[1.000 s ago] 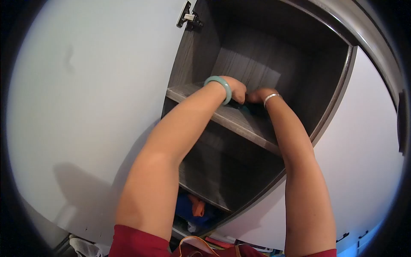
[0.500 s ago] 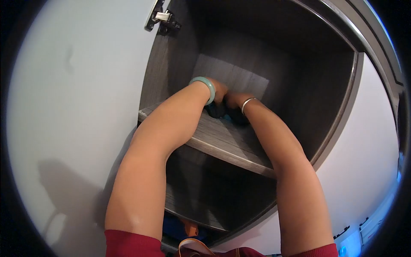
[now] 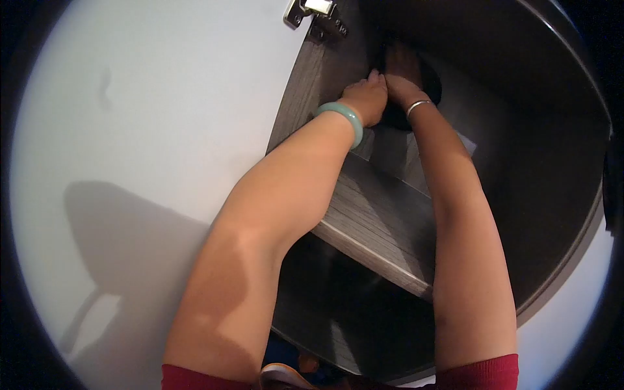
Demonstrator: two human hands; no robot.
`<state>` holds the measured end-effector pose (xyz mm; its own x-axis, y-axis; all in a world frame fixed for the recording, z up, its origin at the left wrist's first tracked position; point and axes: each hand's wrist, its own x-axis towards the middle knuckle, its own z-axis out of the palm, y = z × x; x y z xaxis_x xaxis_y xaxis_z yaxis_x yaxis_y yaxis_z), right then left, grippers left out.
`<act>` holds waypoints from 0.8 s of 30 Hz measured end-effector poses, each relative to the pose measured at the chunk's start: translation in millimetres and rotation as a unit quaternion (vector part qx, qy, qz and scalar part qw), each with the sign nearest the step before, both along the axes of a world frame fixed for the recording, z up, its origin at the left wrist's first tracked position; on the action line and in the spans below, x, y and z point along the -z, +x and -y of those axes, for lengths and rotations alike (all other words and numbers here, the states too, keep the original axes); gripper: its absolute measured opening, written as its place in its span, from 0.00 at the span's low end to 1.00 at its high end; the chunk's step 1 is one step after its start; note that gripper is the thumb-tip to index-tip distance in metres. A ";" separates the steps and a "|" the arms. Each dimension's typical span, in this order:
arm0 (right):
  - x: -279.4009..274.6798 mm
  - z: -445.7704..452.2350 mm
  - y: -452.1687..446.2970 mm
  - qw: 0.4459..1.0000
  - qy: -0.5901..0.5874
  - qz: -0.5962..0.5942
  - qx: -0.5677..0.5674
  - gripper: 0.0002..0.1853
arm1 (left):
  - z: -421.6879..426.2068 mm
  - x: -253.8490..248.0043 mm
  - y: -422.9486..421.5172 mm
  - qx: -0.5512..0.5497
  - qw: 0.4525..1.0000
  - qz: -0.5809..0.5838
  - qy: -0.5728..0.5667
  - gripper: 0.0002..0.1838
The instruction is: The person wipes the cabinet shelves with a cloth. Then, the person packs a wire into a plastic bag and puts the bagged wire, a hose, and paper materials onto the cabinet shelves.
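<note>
Two hands, left (image 3: 368,99) and right (image 3: 403,73), at dark item (image 3: 431,83), grips unclear, shelf edge (image 3: 377,260) below, room rightward

One dark object (image 3: 431,83), two bangles (image 3: 357,127) (image 3: 416,105)

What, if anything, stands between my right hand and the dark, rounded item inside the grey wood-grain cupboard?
Nothing visible does: your right hand overlaps the dark item and appears to touch it. Your left hand is alongside, not between.
</note>
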<state>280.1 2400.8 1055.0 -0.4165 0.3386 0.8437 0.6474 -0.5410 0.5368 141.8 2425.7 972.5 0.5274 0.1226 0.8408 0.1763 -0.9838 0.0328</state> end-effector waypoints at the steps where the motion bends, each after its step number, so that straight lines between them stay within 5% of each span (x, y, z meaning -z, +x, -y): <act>1: 3.7 11.4 -17.2 1.000 -0.002 -0.007 0.004 0.21 | 0.7 4.2 2.0 0.004 1.000 -0.007 -0.002 0.30; 3: -6.3 37.2 -56.4 0.939 -0.182 -0.255 0.141 0.22 | 4.7 5.5 0.8 0.010 1.000 0.023 0.019 0.30; 5: 21.9 35.3 -43.9 0.958 -0.169 -0.154 0.175 0.23 | 3.9 7.4 -6.6 0.017 1.000 0.024 0.009 0.29; 6: 34.7 39.0 -42.5 0.964 -0.158 -0.052 0.205 0.24 | 7.5 9.0 -11.5 -0.001 0.996 -0.084 0.013 0.27; 7: 43.4 43.7 -56.3 0.935 -0.230 -0.140 0.230 0.27 | 10.3 10.4 -15.5 -0.019 0.981 -0.190 0.019 0.26; 9: 90.5 52.7 -40.6 0.942 -0.218 -0.012 0.255 0.27 | 9.5 22.2 -7.9 -0.016 0.956 -0.293 -0.016 0.26; 13: 139.5 69.0 -48.8 0.888 -0.400 -0.109 0.200 0.25 | 3.4 45.4 14.9 0.001 0.918 -0.390 0.072 0.31; 15: 132.7 58.0 -77.4 0.848 -0.468 -0.138 0.207 0.22 | 12.8 33.6 -36.8 -0.045 0.885 -0.460 -0.058 0.36; 19: 125.1 78.7 -82.1 0.851 -0.463 -0.091 0.230 0.20 | 16.0 47.4 -19.8 -0.015 0.909 -0.415 0.030 0.34; 22: 78.6 103.0 -34.5 0.912 -0.351 0.026 0.211 0.18 | 31.2 41.7 15.1 0.064 0.926 -0.369 0.046 0.34; 24: 32.0 129.9 -58.1 0.902 -0.327 -0.106 0.261 0.16 | 51.5 31.6 -2.0 0.114 0.976 -0.172 0.072 0.36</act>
